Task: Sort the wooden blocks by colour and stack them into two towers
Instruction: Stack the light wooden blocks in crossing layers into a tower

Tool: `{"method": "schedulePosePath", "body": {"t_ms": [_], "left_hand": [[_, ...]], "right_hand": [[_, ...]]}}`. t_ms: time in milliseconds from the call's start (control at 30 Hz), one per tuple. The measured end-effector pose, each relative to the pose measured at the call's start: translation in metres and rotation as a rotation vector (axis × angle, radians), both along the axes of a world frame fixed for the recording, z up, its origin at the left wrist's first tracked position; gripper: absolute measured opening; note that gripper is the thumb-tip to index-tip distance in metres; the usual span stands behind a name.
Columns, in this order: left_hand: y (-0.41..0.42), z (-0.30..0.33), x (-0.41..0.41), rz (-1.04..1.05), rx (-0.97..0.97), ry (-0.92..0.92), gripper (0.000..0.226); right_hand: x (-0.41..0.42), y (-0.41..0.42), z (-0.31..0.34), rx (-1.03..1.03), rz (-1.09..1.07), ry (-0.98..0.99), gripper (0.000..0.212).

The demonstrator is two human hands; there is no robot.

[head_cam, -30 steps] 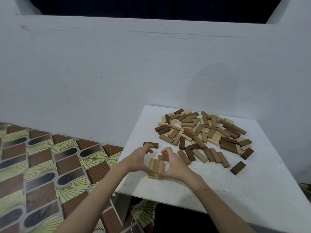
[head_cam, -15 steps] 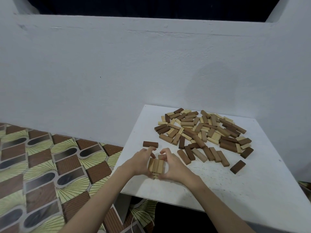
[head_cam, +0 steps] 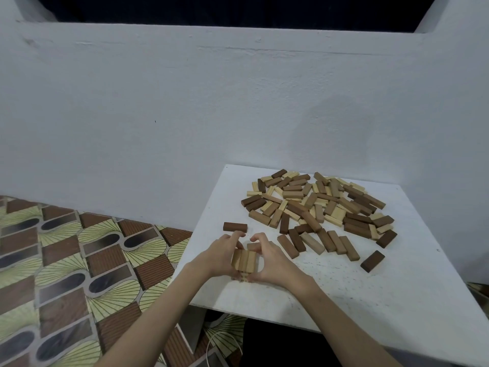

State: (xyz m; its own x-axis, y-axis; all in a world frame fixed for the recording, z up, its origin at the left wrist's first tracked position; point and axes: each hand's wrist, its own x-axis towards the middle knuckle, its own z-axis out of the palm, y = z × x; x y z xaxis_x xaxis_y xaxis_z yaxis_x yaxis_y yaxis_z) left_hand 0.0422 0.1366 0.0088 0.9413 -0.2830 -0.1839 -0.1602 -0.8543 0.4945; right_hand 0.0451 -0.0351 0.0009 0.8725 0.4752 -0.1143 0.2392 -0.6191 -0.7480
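- Wooden stack (head_cam: pixel 244 261): a low beginning of a tower near the worktop's (head_cam: pixel 370 292) near-left corner; top layer is three light-tan blocks side by side, long axes running near to far; a lower layer barely shows beneath.
- Left hand (head_cam: pixel 221 254): cupped against the stack's left side, fingers (head_cam: pixel 236 236) curled around the far corner.
- Right hand (head_cam: pixel 272 259): cupped against the stack's right side, fingers curled likewise, thumb low at the near edge. Both hands squeeze the layer square.
- Loose pile (head_cam: pixel 320 207): mixed light, tan and dark blocks, far and right of the stack; the right hand is nearer to it.
- Single dark block (head_cam: pixel 235 227): lies crosswise just beyond the left fingers, apart from the stack.
- Judgement: the next layer's blocks should lie left to right, across the present ones.
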Motion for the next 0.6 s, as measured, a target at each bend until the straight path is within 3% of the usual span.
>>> {"method": "schedulePosePath", "body": {"t_ms": [400, 600], "left_hand": [[0.0058, 0.0016, -0.0018, 0.012, -0.002, 0.000, 0.104], [0.0068, -0.0009, -0.0005, 0.014, 0.003, 0.005, 0.104]], "right_hand": [[-0.0011, -0.0018, -0.0015, -0.029, -0.007, 0.020, 0.104], [0.0008, -0.0016, -0.0028, -0.018, 0.005, 0.025, 0.094]]}}
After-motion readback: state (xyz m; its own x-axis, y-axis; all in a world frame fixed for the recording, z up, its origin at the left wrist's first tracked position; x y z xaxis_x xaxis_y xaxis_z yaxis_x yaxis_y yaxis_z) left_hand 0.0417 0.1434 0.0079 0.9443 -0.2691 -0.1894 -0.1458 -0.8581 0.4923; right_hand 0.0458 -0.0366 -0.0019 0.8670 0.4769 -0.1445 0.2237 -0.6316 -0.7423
